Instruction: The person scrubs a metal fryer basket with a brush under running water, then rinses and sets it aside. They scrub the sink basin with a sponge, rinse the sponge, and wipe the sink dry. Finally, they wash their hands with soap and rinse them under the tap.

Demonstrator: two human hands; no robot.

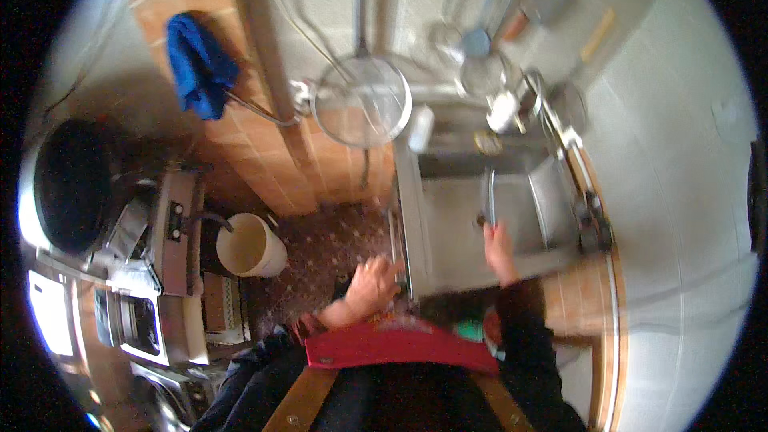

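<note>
My right hand [499,252] reaches over a stainless steel sink [419,240] and grips the near end of a long, slim metal utensil [491,192]. Blur hides what kind of utensil it is. The far end points away from me, over the basin. To the left, my left hand [373,283] is beside the sink's near left edge with its fingers bent. Whether it touches the edge or holds something small is unclear. A red apron [402,348] with brown straps covers my front, just below both hands.
Behind the sink stand a white bottle [422,129] and a yellowish sponge-like item [488,143]. A large round strainer [363,102] and several utensils hang on the wall. A white bucket [251,246] is on the floor at left; a blue cloth [201,66] hangs above.
</note>
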